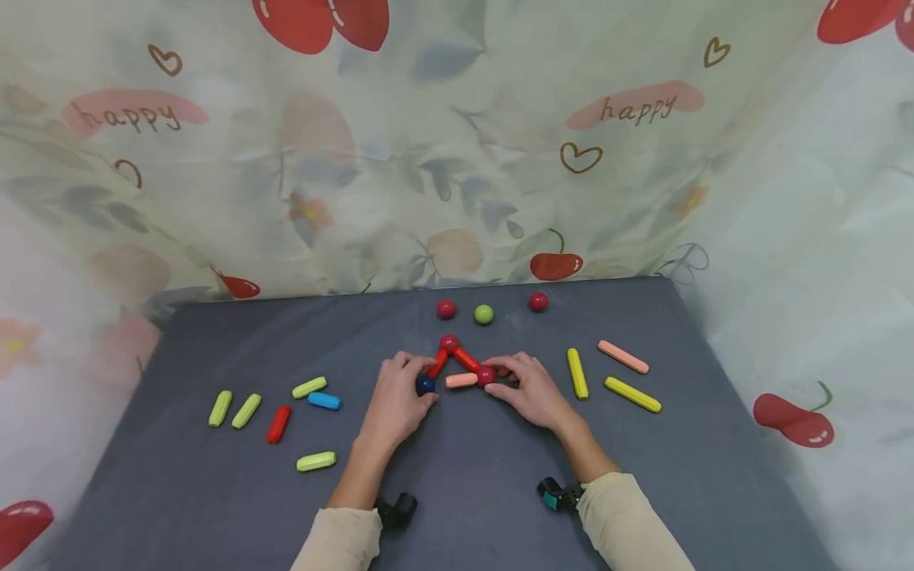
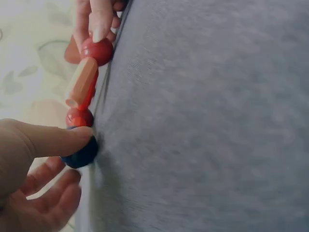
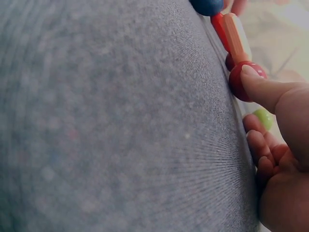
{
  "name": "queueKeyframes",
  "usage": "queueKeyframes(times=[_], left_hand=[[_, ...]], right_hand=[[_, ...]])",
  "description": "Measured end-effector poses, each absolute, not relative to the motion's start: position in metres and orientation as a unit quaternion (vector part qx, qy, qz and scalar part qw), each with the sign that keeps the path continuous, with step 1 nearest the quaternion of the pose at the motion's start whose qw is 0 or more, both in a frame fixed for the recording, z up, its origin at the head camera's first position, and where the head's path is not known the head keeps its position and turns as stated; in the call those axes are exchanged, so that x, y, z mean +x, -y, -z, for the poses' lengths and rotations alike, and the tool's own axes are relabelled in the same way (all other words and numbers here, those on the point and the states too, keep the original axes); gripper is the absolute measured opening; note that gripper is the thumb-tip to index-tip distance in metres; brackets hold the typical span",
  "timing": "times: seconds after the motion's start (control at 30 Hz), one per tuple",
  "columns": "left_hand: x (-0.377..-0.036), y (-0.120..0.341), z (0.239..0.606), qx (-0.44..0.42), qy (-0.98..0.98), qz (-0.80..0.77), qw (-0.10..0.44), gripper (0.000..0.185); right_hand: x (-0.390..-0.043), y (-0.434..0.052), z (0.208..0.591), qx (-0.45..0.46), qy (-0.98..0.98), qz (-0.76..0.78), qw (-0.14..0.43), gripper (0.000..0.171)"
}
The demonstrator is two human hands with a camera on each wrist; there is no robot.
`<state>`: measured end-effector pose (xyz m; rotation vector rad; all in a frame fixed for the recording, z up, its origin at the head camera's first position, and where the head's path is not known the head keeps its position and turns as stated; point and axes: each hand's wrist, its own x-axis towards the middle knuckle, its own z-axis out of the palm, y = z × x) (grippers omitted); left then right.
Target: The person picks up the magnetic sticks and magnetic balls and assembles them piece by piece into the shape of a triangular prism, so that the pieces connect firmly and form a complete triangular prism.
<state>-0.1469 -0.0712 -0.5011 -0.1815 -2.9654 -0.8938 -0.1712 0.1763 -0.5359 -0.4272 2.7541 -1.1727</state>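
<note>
Near the middle of the dark cloth lies a joined toy frame. At its far corner a red ball (image 1: pixel 449 343) links two red sticks, the left stick (image 1: pixel 438 364) and the right stick (image 1: pixel 467 360). My left hand (image 1: pixel 400 396) pinches the dark blue ball (image 1: pixel 424 385) at the near-left corner, thumb on top in the left wrist view. The near-right red ball (image 3: pixel 245 81) is pinched by my right hand (image 1: pixel 528 388). From that ball a pink stick (image 1: pixel 461 381) points left; its other end is free, with a small gap before the blue ball.
Behind the frame sit two red balls, left (image 1: pixel 446 309) and right (image 1: pixel 539 301), with a green ball (image 1: pixel 483 315) between. Yellow sticks (image 1: pixel 577 373) and another pink stick (image 1: pixel 624 357) lie right. Leftward are several light green sticks (image 1: pixel 309 387), a blue stick (image 1: pixel 324 400) and a red stick (image 1: pixel 278 424).
</note>
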Motion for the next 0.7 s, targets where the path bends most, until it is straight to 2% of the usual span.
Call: queueKeyframes(times=[0.17, 0.37, 0.7], left_hand=[[-0.145, 0.078, 0.504, -0.019, 0.94, 0.341, -0.016, 0.044], [-0.144, 0.079, 0.51, -0.004, 0.927, 0.374, -0.017, 0.034], [-0.144, 0.078, 0.513, 0.014, 0.925, 0.378, -0.035, 0.035]], right_hand=[[-0.17, -0.179, 0.536, -0.14, -0.91, 0.386, 0.059, 0.037], [-0.171, -0.178, 0.537, -0.145, -0.909, 0.385, 0.067, 0.037], [-0.171, -0.178, 0.536, -0.151, -0.912, 0.378, 0.058, 0.038]])
